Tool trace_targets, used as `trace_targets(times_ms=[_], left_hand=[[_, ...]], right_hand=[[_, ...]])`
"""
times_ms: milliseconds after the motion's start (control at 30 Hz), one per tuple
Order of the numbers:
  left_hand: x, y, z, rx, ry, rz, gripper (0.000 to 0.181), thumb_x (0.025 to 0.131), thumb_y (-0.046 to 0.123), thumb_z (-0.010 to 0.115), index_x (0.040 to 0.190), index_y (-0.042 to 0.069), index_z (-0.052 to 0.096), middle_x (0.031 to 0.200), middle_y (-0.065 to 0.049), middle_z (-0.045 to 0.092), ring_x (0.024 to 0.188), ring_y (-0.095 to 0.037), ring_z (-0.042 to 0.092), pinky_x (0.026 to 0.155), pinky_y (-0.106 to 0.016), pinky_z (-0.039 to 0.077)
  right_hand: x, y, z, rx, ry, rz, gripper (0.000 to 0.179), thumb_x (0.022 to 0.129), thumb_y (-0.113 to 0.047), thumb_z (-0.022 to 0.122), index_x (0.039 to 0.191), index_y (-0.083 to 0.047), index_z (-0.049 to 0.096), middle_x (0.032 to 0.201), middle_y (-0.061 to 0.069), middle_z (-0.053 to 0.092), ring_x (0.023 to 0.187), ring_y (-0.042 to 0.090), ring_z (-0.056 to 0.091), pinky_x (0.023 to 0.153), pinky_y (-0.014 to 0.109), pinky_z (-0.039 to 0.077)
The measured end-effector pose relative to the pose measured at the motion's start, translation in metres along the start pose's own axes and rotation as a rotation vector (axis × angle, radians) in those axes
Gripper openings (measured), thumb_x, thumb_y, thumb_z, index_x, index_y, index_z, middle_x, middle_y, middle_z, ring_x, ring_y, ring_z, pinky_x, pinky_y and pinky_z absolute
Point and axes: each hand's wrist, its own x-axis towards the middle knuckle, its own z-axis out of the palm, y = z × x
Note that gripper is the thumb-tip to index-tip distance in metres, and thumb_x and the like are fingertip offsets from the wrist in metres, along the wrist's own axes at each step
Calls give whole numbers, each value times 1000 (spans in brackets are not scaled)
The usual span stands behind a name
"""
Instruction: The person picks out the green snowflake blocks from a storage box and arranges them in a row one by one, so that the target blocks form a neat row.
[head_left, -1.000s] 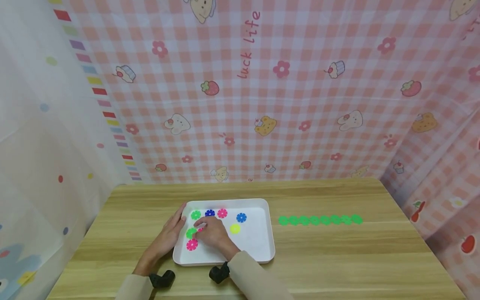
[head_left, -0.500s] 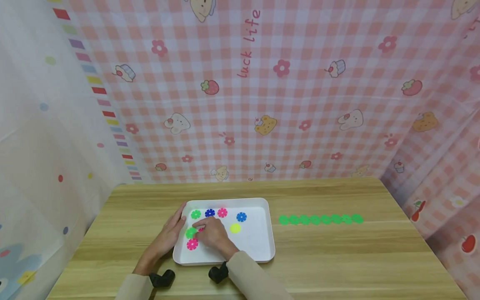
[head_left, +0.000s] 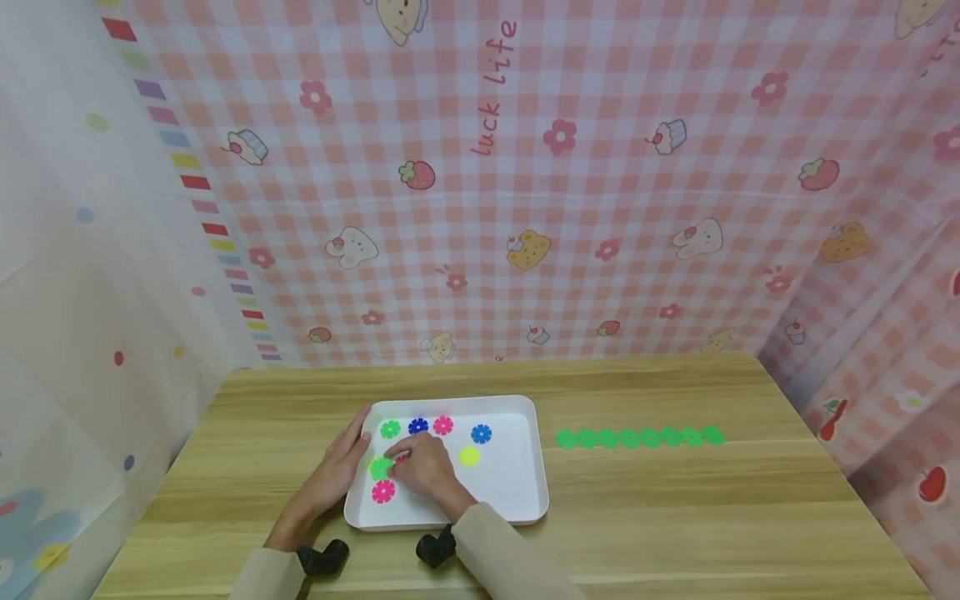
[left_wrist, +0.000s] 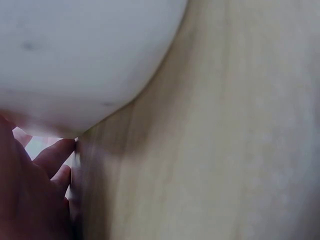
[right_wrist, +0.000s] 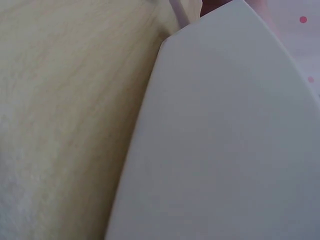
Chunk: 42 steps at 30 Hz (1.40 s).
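A white tray (head_left: 517,500) lies on the table with several snowflake discs in it. My left hand (head_left: 337,467) rests along its left wall, fingers extended against the outside; the left wrist view shows these fingers (left_wrist: 55,157) at the tray's corner. Inside the tray, my right hand (head_left: 427,467) pinches the edge of a green snowflake disc (head_left: 378,469) between thumb and index finger. Just below lies a pink disc (head_left: 383,492), and another pink one is mostly hidden under the right hand. The right wrist view shows mainly the tray's outer wall (right_wrist: 215,130).
Along the tray's back are a green disc (head_left: 390,429), a dark blue disc (head_left: 418,427) and a pink disc (head_left: 443,426). A blue disc (head_left: 482,433) and a yellow disc (head_left: 469,456) lie farther right. A joined green disc row (head_left: 640,437) lies on the wooden table (head_left: 675,517).
The green disc at my right fingertips and the pink disc below it have shifted slightly toward the tray's front. My right hand has barely moved, and my left hand stays in place.
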Motion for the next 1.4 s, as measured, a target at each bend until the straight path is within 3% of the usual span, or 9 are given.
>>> trace_targets(times_ms=[633, 967, 1267, 1400], left_hand=[[0, -3, 1, -9, -4, -4, 58, 109, 42, 24, 161, 24, 7, 166, -12, 7, 151, -39, 3, 116, -66, 1], [0, -1, -1, -5, 9, 25, 56, 110, 36, 27, 161, 20, 10, 165, -17, 9, 150, -42, 5, 116, -67, 2], [0, -1, 1, -28, 3, 35, 57, 110, 35, 25, 161, 17, 8, 165, -17, 9, 150, -41, 4, 117, -65, 1], [1, -2, 1, -12, 8, 30, 58, 110, 38, 24, 161, 18, 8, 165, -17, 9, 150, -41, 4, 116, -66, 0]], right_hand=[[-2, 1, -7, 68, -47, -8, 8, 83, -8, 77, 81, -15, 78, 78, -5, 64, 75, 10, 54, 66, 25, 45], [-6, 2, -13, 97, -54, -32, 6, 85, -8, 75, 81, -12, 74, 76, -5, 63, 72, 10, 54, 66, 24, 45], [-10, 8, -26, 142, -95, 30, 6, 88, -15, 74, 83, -16, 71, 79, -4, 64, 68, 14, 55, 59, 25, 44], [-9, 13, -35, 118, -86, 6, 4, 88, -14, 73, 85, -13, 72, 80, -4, 64, 73, 14, 55, 66, 26, 46]])
